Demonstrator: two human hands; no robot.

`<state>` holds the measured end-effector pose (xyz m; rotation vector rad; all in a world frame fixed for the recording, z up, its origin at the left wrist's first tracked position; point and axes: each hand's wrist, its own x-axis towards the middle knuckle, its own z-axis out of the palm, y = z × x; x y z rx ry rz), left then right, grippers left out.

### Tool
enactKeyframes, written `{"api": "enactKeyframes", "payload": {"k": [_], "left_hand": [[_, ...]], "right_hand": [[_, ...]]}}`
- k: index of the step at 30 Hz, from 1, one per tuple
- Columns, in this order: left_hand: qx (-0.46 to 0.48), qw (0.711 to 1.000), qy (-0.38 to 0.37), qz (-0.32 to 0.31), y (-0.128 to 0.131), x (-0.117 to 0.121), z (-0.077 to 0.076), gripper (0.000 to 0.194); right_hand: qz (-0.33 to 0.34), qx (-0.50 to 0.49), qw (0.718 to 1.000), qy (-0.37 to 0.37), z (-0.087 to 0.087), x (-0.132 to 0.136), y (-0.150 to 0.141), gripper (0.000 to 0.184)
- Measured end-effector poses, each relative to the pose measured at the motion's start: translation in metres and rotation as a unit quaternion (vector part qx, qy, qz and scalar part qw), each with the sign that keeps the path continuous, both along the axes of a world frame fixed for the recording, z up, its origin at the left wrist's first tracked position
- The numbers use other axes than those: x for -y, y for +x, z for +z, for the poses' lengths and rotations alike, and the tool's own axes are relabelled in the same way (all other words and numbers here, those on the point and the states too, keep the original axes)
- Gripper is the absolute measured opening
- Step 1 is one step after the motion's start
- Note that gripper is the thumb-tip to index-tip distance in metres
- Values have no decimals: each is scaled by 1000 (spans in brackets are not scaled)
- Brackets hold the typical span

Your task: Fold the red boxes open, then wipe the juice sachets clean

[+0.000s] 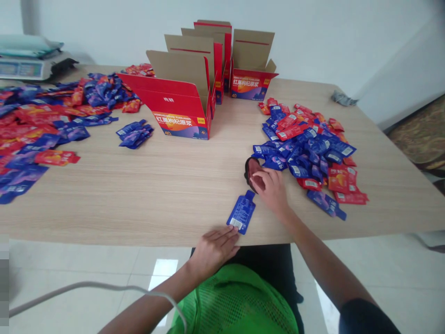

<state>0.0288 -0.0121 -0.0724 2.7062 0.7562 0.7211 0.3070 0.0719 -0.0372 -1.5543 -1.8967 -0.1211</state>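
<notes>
A blue pouch (241, 212) with a narrow neck lies flat near the table's front edge, its barcode end towards me. On that end rest the outstretched fingertips of my left hand (217, 248), the palm facing down. My right hand (273, 188) is at a small round dish (254, 172) with a dark rim and a reddish-brown inside, just beyond the pouch's neck. Its thumb and forefinger are bent together over the dish; whatever is between them is too small to tell. To the right of this hand spreads a loose pile of blue and red pouches (306, 148).
Several open red cartons (181, 125) stand along the back middle. A larger pouch heap (41, 116) covers the left side, with a small blue bunch (135, 134) beside it. A scale (31, 67) sits back left, a grey cloth (343, 98) back right. A cable (86, 284) crosses lower left.
</notes>
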Motion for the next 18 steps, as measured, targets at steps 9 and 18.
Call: {"api": "enactKeyframes", "payload": {"k": [9,18], "left_hand": [[-18,1000,-16,14,2,2,-2,19],[-12,1000,0,-3,1,1,1,28]], "right_hand": [[198,-31,976,-91,-9,75,-67,18],[92,21,994,-50,-25,21,-19,17]]}}
